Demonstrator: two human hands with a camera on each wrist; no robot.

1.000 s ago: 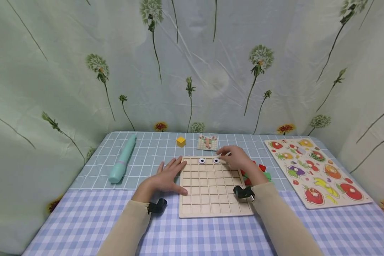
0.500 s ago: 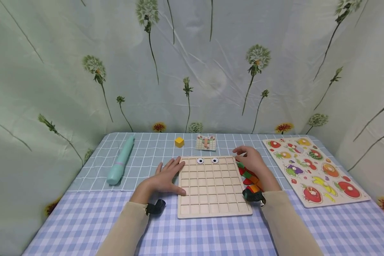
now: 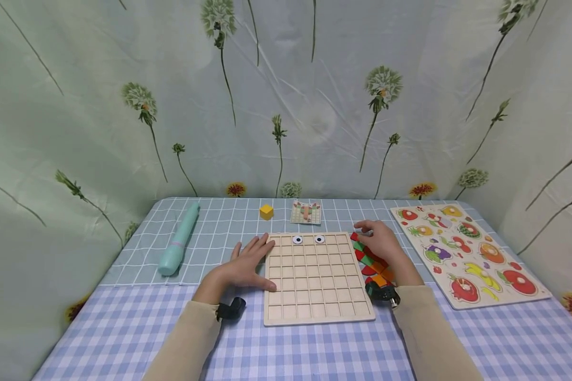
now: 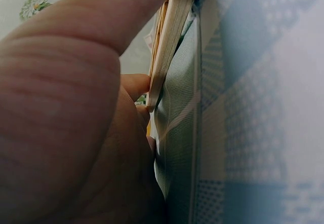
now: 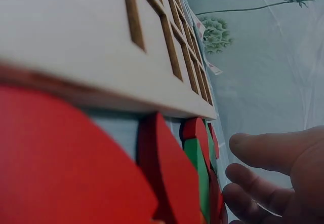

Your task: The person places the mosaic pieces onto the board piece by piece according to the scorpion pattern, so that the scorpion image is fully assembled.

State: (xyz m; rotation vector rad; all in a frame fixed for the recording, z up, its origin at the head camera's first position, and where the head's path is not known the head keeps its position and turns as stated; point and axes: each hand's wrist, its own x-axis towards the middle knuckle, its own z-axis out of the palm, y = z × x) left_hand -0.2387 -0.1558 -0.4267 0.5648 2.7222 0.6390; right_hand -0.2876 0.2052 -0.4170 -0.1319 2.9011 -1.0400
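A square wooden grid board (image 3: 314, 280) lies on the table, two round eye pieces (image 3: 297, 240) side by side in its far row. My left hand (image 3: 243, 267) rests against the board's left edge with its fingers spread, the thumb at the near part of that edge. To the right of the board, my right hand (image 3: 381, 241) hovers at the far end of a pile of red, green and orange blocks (image 3: 368, 262). In the right wrist view its thumb and fingers are apart, with nothing seen between them, beside red pieces (image 5: 61, 163) and a green block (image 5: 197, 168).
Behind the board lie a small pattern card (image 3: 306, 212) and a yellow cube (image 3: 266, 212). A long teal bottle-shaped object (image 3: 178, 243) lies at the left. On the right is a fruit peg puzzle (image 3: 467, 259). A flowered curtain (image 3: 314, 106) closes off the back.
My right hand has left the right eye piece at the board's far edge and moved right to the coloured blocks. My left hand has stayed at the left edge.
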